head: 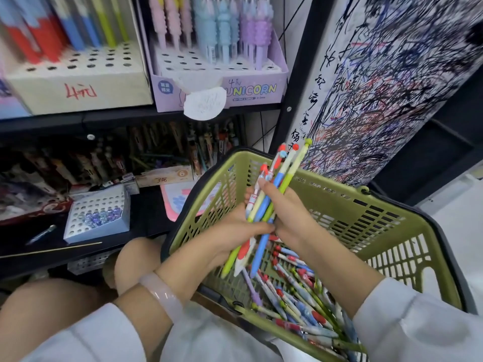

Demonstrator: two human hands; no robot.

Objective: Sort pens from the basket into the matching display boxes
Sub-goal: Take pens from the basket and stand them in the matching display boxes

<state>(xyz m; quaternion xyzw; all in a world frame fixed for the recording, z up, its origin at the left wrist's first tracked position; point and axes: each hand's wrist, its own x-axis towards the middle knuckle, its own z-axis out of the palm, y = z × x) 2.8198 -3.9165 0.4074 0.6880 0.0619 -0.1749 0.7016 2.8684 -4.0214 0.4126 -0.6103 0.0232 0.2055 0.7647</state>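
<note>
- Right now your right hand [285, 215] grips a bundle of pens [271, 194] over the green basket [366, 212], fingers curled round the shafts; your left hand [235, 228] pinches the same bundle lower down.
- The rest of the pens [295, 296] lie loose in the basket's bottom.
- The bundle mixes colours, blue, lime and red-capped, so you could easily drop the whole lot into one box; separate them first.
- A loosened grip would spill pens back in, or over the near rim.
- The cream display box [78, 84] and the unicorn box [219, 82] sit on the upper shelf; their front rows of holes look free, though blur hides detail.
- The shelf post [292, 82] stands close on the right, so reach up and left.
</note>
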